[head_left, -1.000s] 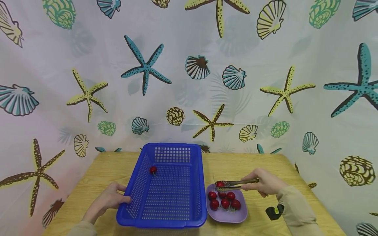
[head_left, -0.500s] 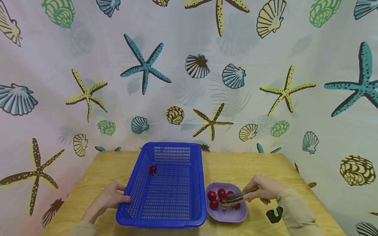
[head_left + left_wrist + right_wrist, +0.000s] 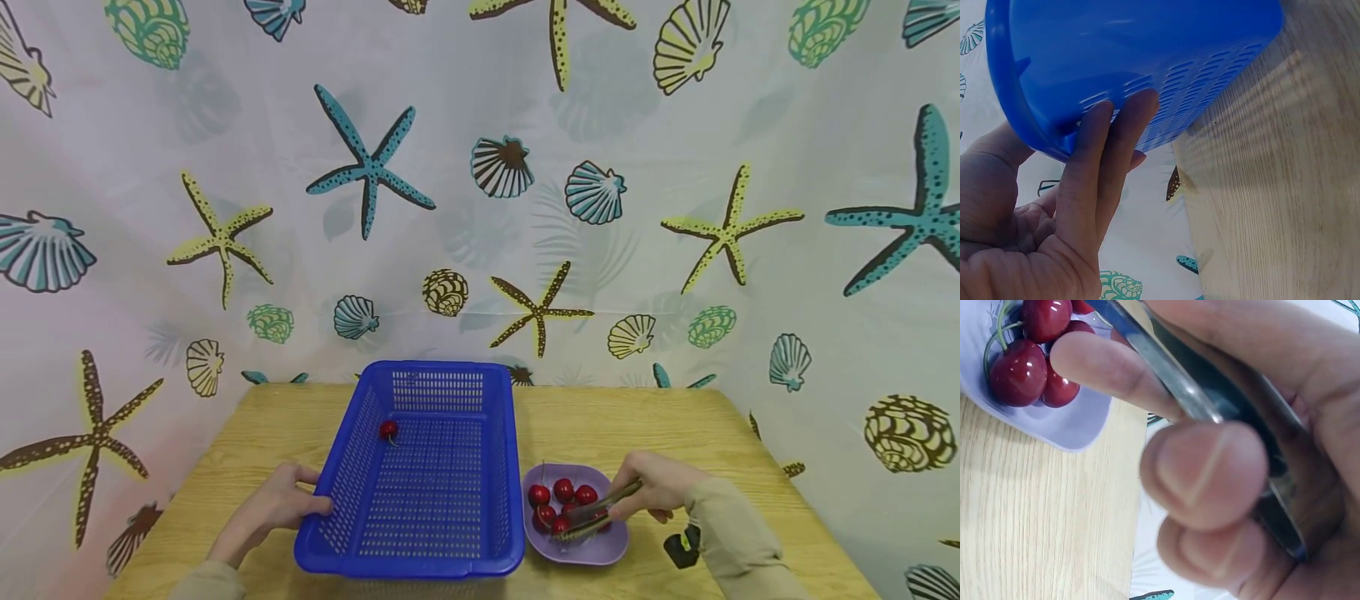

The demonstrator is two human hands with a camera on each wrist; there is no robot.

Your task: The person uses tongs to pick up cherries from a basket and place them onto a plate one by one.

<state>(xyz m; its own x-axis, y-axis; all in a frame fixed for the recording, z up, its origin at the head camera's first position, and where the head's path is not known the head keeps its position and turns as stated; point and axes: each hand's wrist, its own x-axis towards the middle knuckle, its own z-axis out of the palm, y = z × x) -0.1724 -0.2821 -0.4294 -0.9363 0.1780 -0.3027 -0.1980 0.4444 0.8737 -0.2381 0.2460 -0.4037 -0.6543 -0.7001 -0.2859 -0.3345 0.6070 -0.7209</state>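
My left hand grips the left rim of a blue plastic basket, thumb over the rim and fingers against the outer wall. One red cherry lies inside near the far left corner. To the right of the basket is a purple plate with several red cherries, some showing green stems. My right hand holds metal tongs over the plate. The tong tips are low among the cherries at the plate's front, around or beside one; which, I cannot tell.
Basket and plate stand side by side on a light wooden table. A white curtain printed with starfish and shells hangs behind and at both sides. A black strap-like thing is at the right sleeve.
My right hand has lowered the tongs from the plate's back cherries toward its front left. Cherries at the front have shifted a little. My left hand and the basket stay put.
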